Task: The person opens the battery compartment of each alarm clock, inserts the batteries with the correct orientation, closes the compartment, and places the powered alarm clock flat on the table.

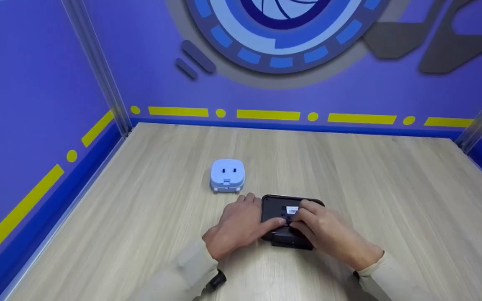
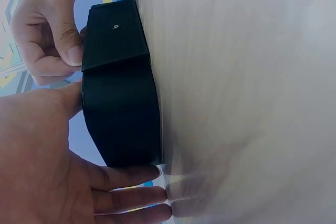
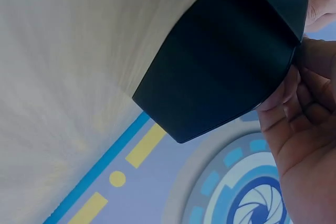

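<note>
A black device with rounded corners lies on the table, a white barcode label and small round black parts on its upper face. My left hand holds its left side, with the thumb across the upper face and the fingers along the edge. My right hand has curled fingers and thumb at the middle of that face; the fingers hide what they pinch there. In the left wrist view the device's side shows a stepped block with one screw.
A small light blue box with two black pegs, a latch and small feet stands beyond my left hand. The wooden table meets blue panels at the back and sides, with metal posts at the corners.
</note>
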